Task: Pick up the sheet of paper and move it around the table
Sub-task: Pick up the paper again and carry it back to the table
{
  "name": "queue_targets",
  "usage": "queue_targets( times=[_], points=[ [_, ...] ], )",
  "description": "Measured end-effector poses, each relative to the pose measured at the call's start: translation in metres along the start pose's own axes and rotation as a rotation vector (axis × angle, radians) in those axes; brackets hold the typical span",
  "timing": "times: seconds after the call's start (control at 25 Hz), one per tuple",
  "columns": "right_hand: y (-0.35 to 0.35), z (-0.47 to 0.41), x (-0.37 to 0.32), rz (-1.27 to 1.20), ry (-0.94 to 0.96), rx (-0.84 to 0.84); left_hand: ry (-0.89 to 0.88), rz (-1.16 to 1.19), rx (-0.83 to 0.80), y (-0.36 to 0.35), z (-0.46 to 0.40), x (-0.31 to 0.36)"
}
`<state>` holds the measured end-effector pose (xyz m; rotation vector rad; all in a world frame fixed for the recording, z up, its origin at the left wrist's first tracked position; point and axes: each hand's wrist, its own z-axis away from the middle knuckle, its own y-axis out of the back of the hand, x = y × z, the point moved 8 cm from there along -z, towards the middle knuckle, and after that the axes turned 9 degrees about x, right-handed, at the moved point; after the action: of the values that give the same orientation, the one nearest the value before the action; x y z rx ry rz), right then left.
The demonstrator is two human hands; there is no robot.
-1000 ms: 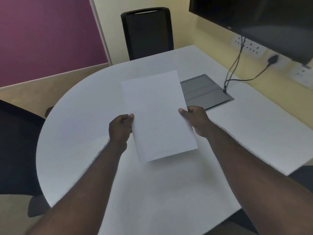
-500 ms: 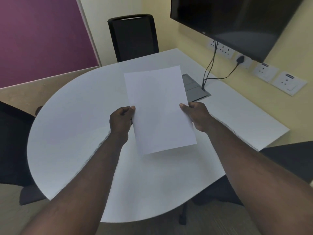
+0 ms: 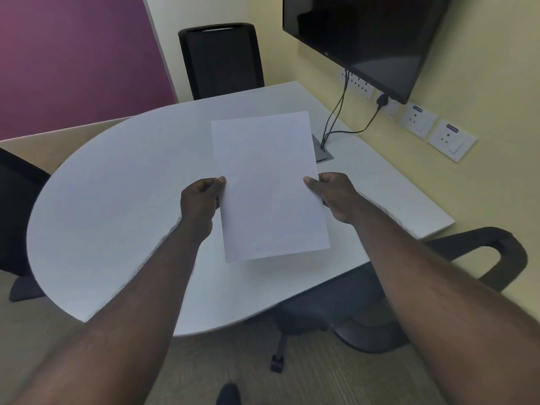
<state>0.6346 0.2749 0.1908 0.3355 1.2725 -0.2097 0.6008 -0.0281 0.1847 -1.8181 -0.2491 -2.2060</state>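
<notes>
We're mid-carry: sheet of paper (image 3: 270, 185) is being held off the table (image 3: 117, 200), hanging above its middle-right area, near the grey cable hatch (image 3: 323, 152) at the far right. Pickup looks done; the moving part is underway. We're pinching both long edges: left hand (image 3: 201, 200) is curled nearly closed, thumb on top of the left edge; right hand (image 3: 336, 197) is doing likewise on the right edge. Next move probably needs both hands travelling together so the sheet isn't buckling or tearing.
</notes>
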Motion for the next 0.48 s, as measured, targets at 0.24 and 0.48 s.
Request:
queue_targets(
  times=[0.24,0.48],
  points=[
    [0.042,-0.003,0.014,0.017,-0.011,-0.028,0.001,0.009,-0.005,-0.031,0.03,-0.01],
    [0.07,-0.025,0.017,0.031,-0.007,-0.042,0.004,0.008,-0.017,-0.064,0.031,-0.025]
  ],
)
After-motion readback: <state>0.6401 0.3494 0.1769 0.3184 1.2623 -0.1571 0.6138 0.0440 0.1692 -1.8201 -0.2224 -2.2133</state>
